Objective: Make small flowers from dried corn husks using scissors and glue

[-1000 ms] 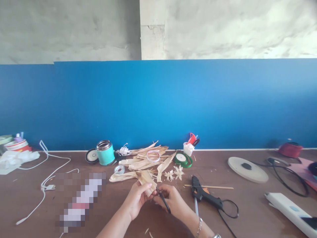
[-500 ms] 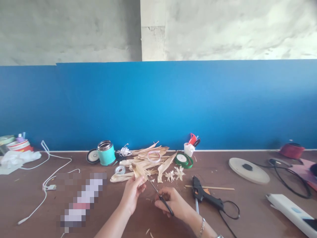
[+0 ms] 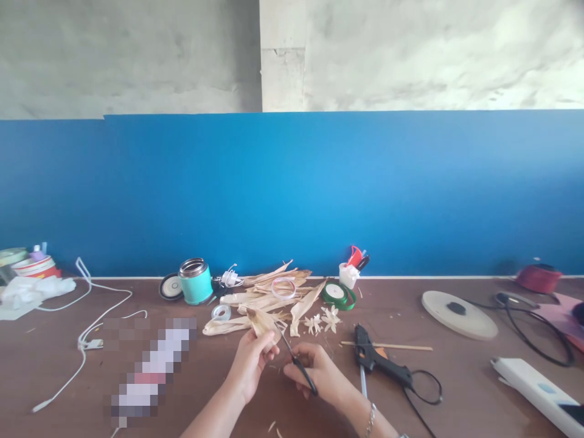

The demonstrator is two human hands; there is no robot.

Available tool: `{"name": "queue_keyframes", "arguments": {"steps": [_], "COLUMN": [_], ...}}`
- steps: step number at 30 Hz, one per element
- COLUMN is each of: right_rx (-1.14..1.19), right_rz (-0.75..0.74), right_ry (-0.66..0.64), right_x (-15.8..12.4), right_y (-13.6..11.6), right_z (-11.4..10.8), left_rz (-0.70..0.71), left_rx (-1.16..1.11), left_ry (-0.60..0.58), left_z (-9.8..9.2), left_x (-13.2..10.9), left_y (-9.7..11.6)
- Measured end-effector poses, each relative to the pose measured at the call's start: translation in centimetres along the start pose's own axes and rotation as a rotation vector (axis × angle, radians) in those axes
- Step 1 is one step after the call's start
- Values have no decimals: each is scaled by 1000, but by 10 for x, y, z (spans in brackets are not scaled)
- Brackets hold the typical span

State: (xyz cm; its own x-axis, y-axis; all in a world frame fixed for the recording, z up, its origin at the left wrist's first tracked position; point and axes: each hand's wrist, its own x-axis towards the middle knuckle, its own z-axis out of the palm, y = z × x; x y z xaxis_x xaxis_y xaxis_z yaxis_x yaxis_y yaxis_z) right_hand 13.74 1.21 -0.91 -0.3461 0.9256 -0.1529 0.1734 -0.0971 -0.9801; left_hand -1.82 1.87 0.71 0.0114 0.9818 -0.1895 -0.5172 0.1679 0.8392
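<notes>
Since the L hand [image 3: 252,363] is pinching the dry husk piece [image 3: 261,322] only at its lower end, I'm reckoning from my end that the thin sheet could split or bend if the blades drag on it; to the R, the scissors [image 3: 301,369] could be nicking L fingertips if they slip, as they're angling up v. close. Re position: the husk is rising from between L thumb & fingers, brownish tip upper L, R edge sitting by the blade tips; contact unclear. R hand [image 3: 317,368] is curling round the scissor handles; can't tell blade gap.
</notes>
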Motion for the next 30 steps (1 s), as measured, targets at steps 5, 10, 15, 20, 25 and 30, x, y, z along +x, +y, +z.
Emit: {"name": "queue_keyframes", "arguments": {"steps": [5, 10, 15, 20, 25, 30], "right_rx": [-21, -42, -44, -62, -85, -90], "right_rz": [-7, -38, -30, -33, -45, -48], "right_ry": [-4, 3, 6, 9, 3, -2], "right_x": [1, 3, 2, 0, 0, 1], "right_y": [3, 8, 3, 1, 3, 3], "right_z": [-1, -2, -2, -2, -3, -4], "left_rz": [-7, -31, -43, -58, -57, -59], "left_rx": [-4, -28, -50, -64, -56, -40], "left_ry": [8, 5, 9, 16, 7, 1], "left_z": [0, 2, -1, -4, -6, -6], "left_x": [0, -1, 2, 5, 7, 6], "left_y": [0, 1, -1, -4, -6, -4]}}
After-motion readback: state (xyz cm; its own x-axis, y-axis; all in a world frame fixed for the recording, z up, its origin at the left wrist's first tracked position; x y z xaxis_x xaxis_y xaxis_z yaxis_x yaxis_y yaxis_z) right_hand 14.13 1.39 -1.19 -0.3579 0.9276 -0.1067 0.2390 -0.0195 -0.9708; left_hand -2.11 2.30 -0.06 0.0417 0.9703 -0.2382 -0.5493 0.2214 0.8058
